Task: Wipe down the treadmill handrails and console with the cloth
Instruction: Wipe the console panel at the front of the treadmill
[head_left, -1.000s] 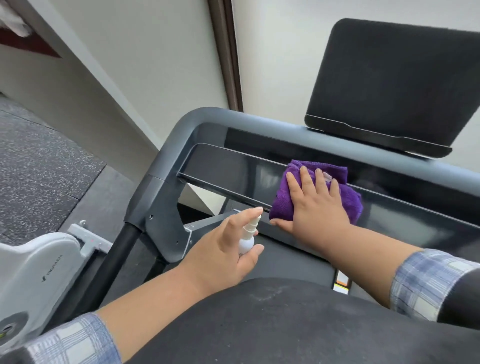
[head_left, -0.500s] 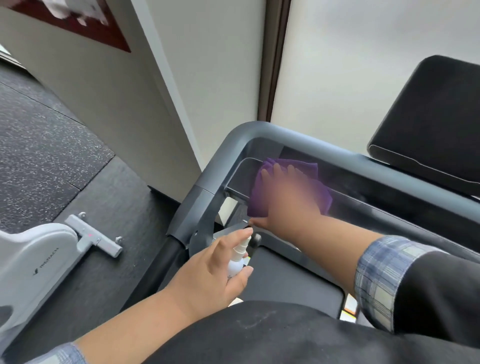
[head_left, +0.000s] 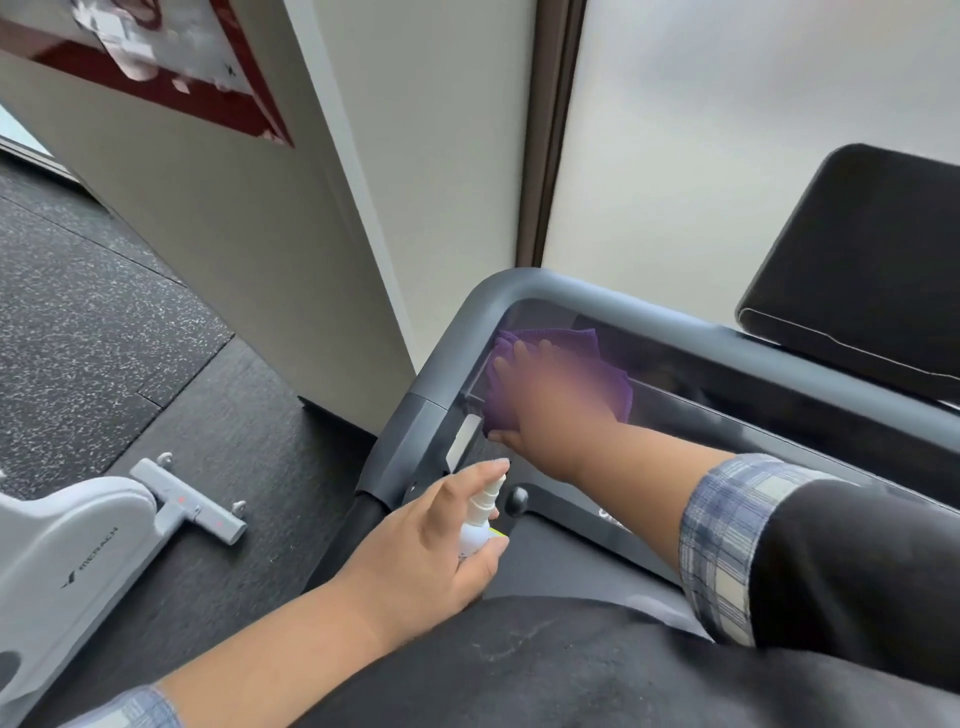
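A purple cloth (head_left: 613, 382) lies on the glossy black console panel (head_left: 727, 441) of the treadmill, at its far left end, just inside the rounded corner of the grey handrail (head_left: 467, 332). My right hand (head_left: 550, 400) presses flat on the cloth with fingers spread; it is blurred by motion. My left hand (head_left: 421, 551) holds a small white spray bottle (head_left: 480, 519) lower down, index finger on the nozzle top, a short way below the console's left end.
A black tablet holder (head_left: 857, 260) rises at the upper right behind the rail. A white wall corner (head_left: 291, 260) stands close on the left. A grey-white exercise machine base (head_left: 78, 540) sits on the speckled rubber floor (head_left: 78, 312) at the lower left.
My right hand slid the cloth leftward along the console panel to its far left corner. The view swung left with it. My left hand kept its hold on the spray bottle.
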